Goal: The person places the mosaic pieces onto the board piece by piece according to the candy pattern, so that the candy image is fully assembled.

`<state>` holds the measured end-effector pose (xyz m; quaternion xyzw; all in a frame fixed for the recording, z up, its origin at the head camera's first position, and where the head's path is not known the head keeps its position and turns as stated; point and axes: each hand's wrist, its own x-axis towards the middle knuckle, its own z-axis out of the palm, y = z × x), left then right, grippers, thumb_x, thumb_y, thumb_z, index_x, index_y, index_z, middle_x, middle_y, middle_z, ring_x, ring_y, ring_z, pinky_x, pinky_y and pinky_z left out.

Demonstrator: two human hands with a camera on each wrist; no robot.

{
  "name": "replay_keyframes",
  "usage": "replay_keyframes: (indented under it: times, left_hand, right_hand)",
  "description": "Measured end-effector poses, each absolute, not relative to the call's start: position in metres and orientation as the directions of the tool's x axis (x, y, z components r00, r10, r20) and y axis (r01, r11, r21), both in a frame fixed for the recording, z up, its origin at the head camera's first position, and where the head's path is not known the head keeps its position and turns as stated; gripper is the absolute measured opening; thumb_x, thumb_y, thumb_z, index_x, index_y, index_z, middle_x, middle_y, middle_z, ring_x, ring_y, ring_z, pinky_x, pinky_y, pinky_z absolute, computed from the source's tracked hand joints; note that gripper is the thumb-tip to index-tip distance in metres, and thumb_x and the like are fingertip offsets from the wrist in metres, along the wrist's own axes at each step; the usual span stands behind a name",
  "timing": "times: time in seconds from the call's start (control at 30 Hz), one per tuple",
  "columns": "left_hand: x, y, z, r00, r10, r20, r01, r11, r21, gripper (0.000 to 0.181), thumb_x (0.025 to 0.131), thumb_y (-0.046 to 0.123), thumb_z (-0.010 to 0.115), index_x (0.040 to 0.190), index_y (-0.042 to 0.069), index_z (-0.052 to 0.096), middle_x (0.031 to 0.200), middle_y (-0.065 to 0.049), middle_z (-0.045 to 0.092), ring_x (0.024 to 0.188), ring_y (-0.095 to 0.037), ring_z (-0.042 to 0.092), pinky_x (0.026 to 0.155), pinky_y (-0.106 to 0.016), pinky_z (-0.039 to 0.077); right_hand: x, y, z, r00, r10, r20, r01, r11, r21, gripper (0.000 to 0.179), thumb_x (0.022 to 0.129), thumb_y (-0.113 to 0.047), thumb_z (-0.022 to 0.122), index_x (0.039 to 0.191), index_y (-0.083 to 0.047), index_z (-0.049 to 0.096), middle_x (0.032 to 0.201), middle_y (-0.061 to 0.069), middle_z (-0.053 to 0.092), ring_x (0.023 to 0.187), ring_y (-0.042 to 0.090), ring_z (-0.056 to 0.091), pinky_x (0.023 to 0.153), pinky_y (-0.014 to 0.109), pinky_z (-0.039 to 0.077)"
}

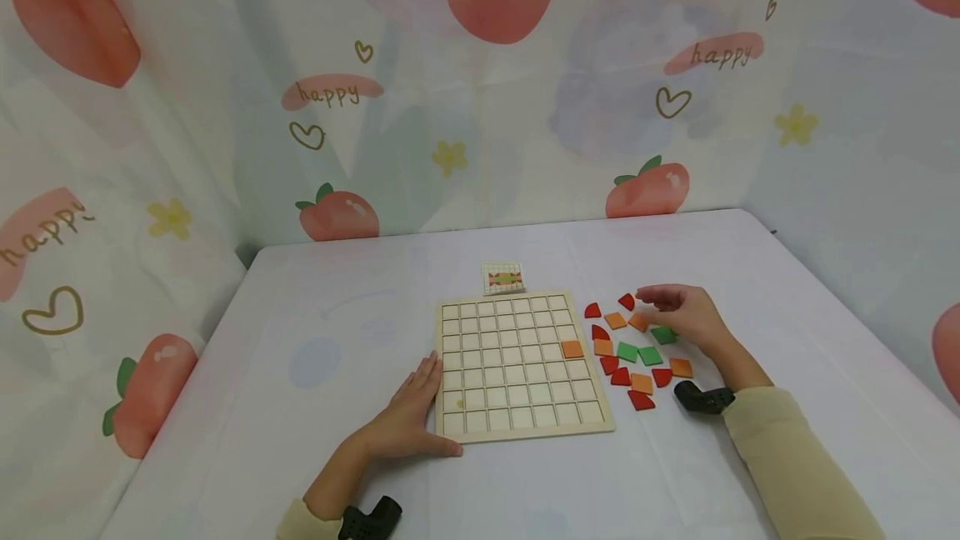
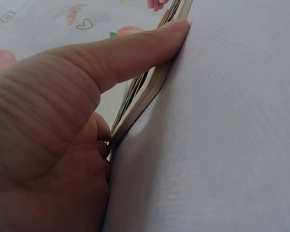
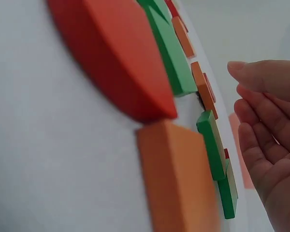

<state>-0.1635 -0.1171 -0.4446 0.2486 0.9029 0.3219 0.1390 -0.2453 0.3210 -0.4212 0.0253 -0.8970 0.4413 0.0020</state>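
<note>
A light wooden grid board (image 1: 525,437) lies flat on the table. My left hand (image 1: 408,415) rests against its near left corner, fingers stretched along the left edge and the thumb (image 2: 150,48) along the front edge. One orange square tile (image 1: 572,349) sits in a cell near the board's right side. To the right of the board my right hand (image 1: 686,315) hovers over loose pieces with fingers loosely bent and nothing between them. Under and beside it are a green tile (image 1: 663,335), an orange tile (image 1: 639,322) and a red quarter-round piece (image 1: 626,302).
A small pattern card (image 1: 504,278) stands just behind the board. Several more red, orange and green pieces lie scattered along the board's right side, among them a green tile (image 1: 627,352). A white cloth covers the table (image 1: 337,307), with a printed curtain (image 1: 480,107) behind it.
</note>
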Motion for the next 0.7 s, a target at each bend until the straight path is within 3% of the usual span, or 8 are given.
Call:
replay_keyframes:
  times: [0.17,0.23,0.37,0.57,0.7]
  left_hand:
    - [-0.164,-0.117,-0.446,-0.839,0.536,-0.093,0.362,0.677,0.641,0.122,0.065,0.055,0.075,0.145,-0.002,0.004,0.152,-0.013,-0.004,0.138,-0.023,-0.004,0.109,-0.044,0.004]
    - [-0.164,-0.117,-0.446,-0.837,0.541,-0.088,0.364,0.668,0.649,0.121,0.065,0.054,0.076,0.145,-0.004,0.004,0.152,-0.015,-0.003,0.138,-0.025,-0.004,0.109,-0.045,0.004]
    - [-0.164,-0.117,-0.445,-0.833,0.547,-0.081,0.364,0.654,0.663,0.121,0.065,0.052,0.076,0.145,-0.005,0.005,0.152,-0.016,-0.003,0.138,-0.026,-0.004,0.109,-0.046,0.004]
    - [-0.164,-0.117,-0.447,-0.837,0.538,-0.097,0.362,0.679,0.639,0.122,0.065,0.055,0.075,0.145,-0.002,0.003,0.152,-0.013,-0.004,0.138,-0.023,-0.005,0.109,-0.043,0.003]
    - [-0.164,-0.117,-0.447,-0.838,0.538,-0.095,0.365,0.682,0.634,0.123,0.065,0.056,0.075,0.145,-0.002,0.003,0.152,-0.013,-0.004,0.138,-0.023,-0.005,0.109,-0.043,0.004]
  right_hand:
    - [-0.254,0.319,-0.420,-0.999,-0.049,0.011,-0.039,0.611,-0.790,0.046,0.087,-0.022,0.065,0.124,0.002,0.053,0.122,0.023,0.054,0.112,0.036,0.046,0.094,0.047,0.040]
    - [-0.258,0.319,-0.421,-0.999,-0.041,-0.002,-0.023,0.609,-0.793,0.046,0.087,-0.022,0.065,0.125,0.002,0.053,0.122,0.023,0.053,0.112,0.036,0.046,0.094,0.048,0.039]
    - [-0.262,0.319,-0.422,-0.999,-0.030,-0.023,0.000,0.603,-0.797,0.048,0.086,-0.022,0.066,0.126,0.001,0.052,0.123,0.023,0.053,0.111,0.035,0.047,0.092,0.043,0.042]
    - [-0.265,0.319,-0.423,-0.998,-0.032,-0.048,0.021,0.582,-0.813,0.051,0.085,-0.020,0.067,0.128,0.002,0.050,0.125,0.023,0.052,0.110,0.034,0.049,0.080,0.021,0.047]
    - [-0.269,0.318,-0.424,-0.997,-0.034,-0.068,0.036,0.569,-0.821,0.052,0.085,-0.017,0.067,0.129,0.002,0.049,0.126,0.023,0.052,0.111,0.034,0.049,0.081,0.021,0.047]
